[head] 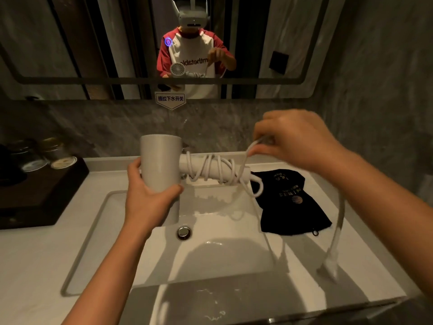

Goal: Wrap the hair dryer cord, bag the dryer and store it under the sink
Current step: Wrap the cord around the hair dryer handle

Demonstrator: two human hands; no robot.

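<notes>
Right hand [294, 141] fingers pinched on the white cord [251, 146], lifted above the handle end. Left hand [146, 193] fingers curled around the barrel of the hair dryer [161, 160], thumb in front, gripping it. Dryer held over the sink [98, 231], handle pointing right, several cord loops already coiled around the handle. Loose cord hangs from the right hand past the wrist, plug end [330, 266] blurred near the counter's right side. Black drawstring bag [290, 202] lies flat on the counter right of the basin, just behind the handle. Drain stopper [184, 232] in the basin. Dark tray [35, 195] with jars at left.
</notes>
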